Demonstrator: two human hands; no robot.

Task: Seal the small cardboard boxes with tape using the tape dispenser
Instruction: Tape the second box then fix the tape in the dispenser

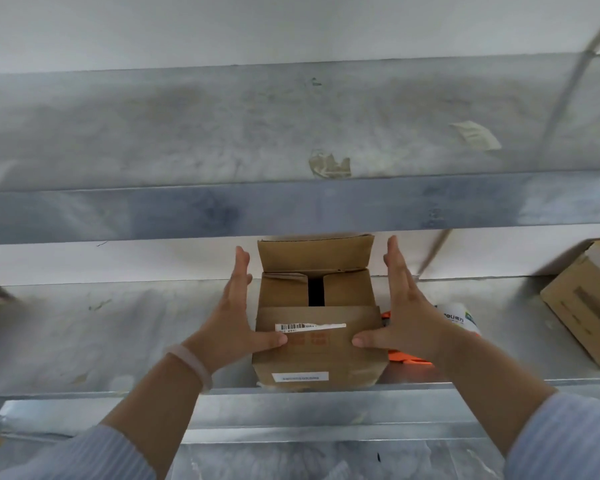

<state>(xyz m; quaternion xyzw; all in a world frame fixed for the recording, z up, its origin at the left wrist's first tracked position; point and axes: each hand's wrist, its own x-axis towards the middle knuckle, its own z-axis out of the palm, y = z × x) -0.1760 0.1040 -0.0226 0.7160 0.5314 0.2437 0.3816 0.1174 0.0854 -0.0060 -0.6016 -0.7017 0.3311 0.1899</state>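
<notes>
While the small cardboard box (316, 362) sits unsealed on the metal shelf (84, 334), near its front edge at 6 o'clock from the middle of the view, both hands frame it. The left hand (236, 327) lies along the 9 o'clock side and the right hand (409, 320) along the 3 o'clock side. Each grip is wide, with fingers straight and pointing to 12 o'clock and nothing held; the thumbs press on the near flap (317, 315), beside its barcode label. The far flap (314, 252) stands upright, and the two inner flaps (283, 291) are folded in with a dark gap between them.

Judging by its size and thin walls, the box is light and fairly stiff at the corners, but the flaps bend easily and the top would sag under hard pressure. Flat palms on the side walls should steady it best, with the thumbs bringing the outer flaps together.

Just at 3 o'clock of the box, partly hidden by the right hand, lies the orange tape dispenser (409, 360) with its tape roll (459, 315). Farther toward 3 o'clock, well apart, rests another cardboard box (582, 306).
</notes>
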